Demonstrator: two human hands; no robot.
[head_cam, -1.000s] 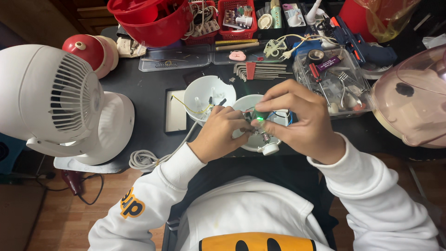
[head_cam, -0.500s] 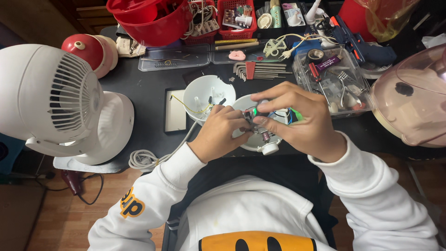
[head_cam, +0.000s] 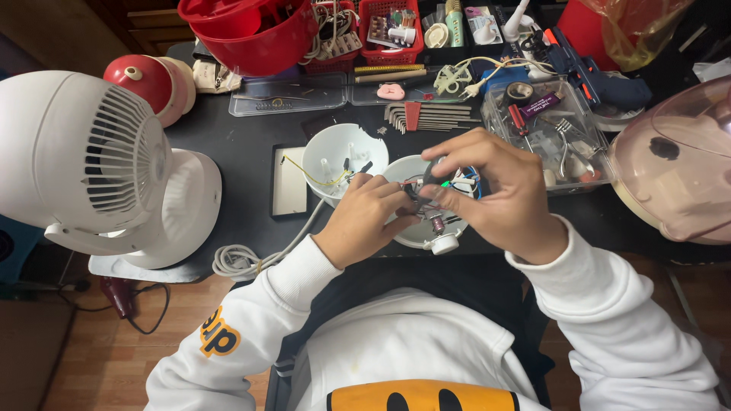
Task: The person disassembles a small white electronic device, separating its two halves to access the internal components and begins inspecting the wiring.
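Two hands meet over a round white housing half [head_cam: 411, 228] at the near edge of the dark table [head_cam: 251, 137]. The left hand [head_cam: 364, 221] pinches small wires at its rim, and the right hand [head_cam: 495, 194] grips a small dark part just above it. A second white shell [head_cam: 335, 156] sits just beyond the left hand, and a white fan [head_cam: 91, 164] stands well to the left.

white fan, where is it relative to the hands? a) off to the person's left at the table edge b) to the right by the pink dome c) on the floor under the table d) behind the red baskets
a: the white fan stands at the table's left edge, well left of the left hand and right hand, which meet over the white round housing.
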